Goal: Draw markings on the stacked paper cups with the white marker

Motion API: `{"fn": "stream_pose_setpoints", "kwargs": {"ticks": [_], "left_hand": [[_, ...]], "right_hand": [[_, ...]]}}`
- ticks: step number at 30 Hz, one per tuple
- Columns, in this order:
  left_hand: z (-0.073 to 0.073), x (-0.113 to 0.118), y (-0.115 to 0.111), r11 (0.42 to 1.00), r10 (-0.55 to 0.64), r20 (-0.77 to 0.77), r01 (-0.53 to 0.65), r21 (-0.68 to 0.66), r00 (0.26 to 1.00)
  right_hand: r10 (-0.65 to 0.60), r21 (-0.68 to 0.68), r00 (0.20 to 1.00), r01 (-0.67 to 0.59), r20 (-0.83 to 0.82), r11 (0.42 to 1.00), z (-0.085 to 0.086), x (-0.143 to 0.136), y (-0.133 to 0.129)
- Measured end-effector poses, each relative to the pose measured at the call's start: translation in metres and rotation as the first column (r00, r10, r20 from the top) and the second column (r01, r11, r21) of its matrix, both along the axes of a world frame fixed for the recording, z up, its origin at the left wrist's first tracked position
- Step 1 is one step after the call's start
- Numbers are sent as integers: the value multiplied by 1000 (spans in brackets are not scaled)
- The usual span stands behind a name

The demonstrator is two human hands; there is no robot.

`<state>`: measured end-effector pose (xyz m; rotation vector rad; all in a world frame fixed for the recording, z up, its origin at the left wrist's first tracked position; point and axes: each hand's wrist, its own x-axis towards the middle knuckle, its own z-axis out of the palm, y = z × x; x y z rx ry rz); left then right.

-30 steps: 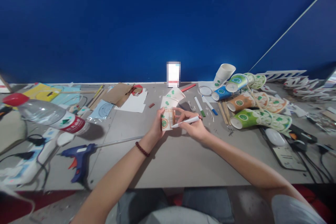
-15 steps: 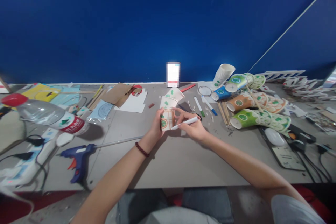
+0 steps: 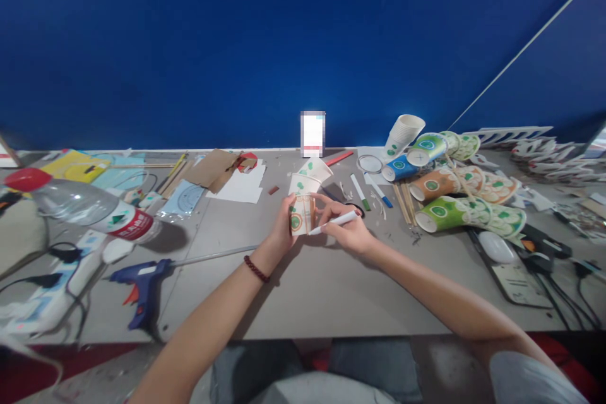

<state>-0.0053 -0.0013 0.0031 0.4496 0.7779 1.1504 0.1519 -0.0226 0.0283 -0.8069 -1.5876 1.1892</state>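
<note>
My left hand [image 3: 283,225] is wrapped round the left side of a paper cup piece [image 3: 302,218], which is partly coloured orange-brown and has a green round logo. Above it, joined at an angle, are more white cups [image 3: 310,175] with green leaf prints, the top one's mouth facing up. Pinched in my right hand [image 3: 350,230] is a white marker [image 3: 338,221] with a reddish end. Its tip touches or nearly touches the lower right edge of the cup; I cannot tell which. The right fingers also rest near the cup's right side.
Coloured joined cups [image 3: 473,214] and a white cup stack [image 3: 404,136] stand to the right, with a green marker [image 3: 360,192] and blue marker [image 3: 379,190] nearer. On the left are a glue gun [image 3: 144,284], a bottle [image 3: 89,208], a power strip [image 3: 57,287] and cardboard [image 3: 213,169].
Almost nothing differs. The marker and right fingers have shifted very slightly against the cup; both hands keep their hold.
</note>
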Motion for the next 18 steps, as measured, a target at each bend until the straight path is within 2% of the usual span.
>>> {"fn": "stream_pose_setpoints", "kwargs": {"ticks": [7, 13, 18], "left_hand": [[2, -1, 0, 999, -47, -48, 47, -3, 998], [0, -1, 1, 1000, -14, -18, 13, -19, 1000], [6, 1, -2, 1000, 2, 17, -2, -17, 1000]], "right_hand": [[-56, -41, 998, 55, -13, 998, -3, -1, 1], [-5, -43, 1000, 5, -5, 999, 0, 0, 2], [-138, -62, 989, 135, -47, 989, 5, 1, 4]]}}
